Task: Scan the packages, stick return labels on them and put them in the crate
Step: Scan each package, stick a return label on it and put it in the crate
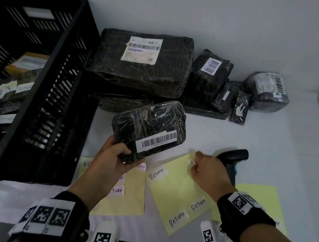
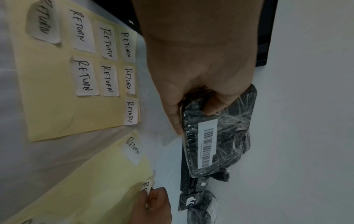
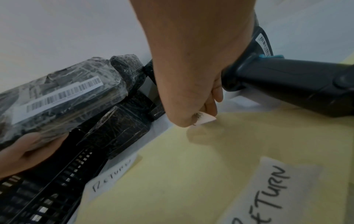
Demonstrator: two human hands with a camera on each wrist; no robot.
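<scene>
My left hand (image 1: 117,156) grips a small black plastic-wrapped package (image 1: 149,127) by its near end and holds it above the table, its white barcode strip (image 1: 158,140) facing up. The same package (image 2: 220,133) and package (image 3: 57,94) show in both wrist views. My right hand (image 1: 207,169) pinches a white return label (image 3: 204,119) at the far corner of a yellow backing sheet (image 1: 174,193), and the label's end is lifted off the sheet. The label (image 2: 146,187) shows curled between the fingertips. The black crate (image 1: 25,84) stands at the left and holds labelled packages.
A black handheld scanner (image 1: 233,159) lies just behind my right hand. Several black wrapped packages (image 1: 142,62) sit along the wall at the back. A second sheet of return labels (image 2: 76,72) lies under my left hand, and a third yellow sheet (image 1: 257,195) lies at the right.
</scene>
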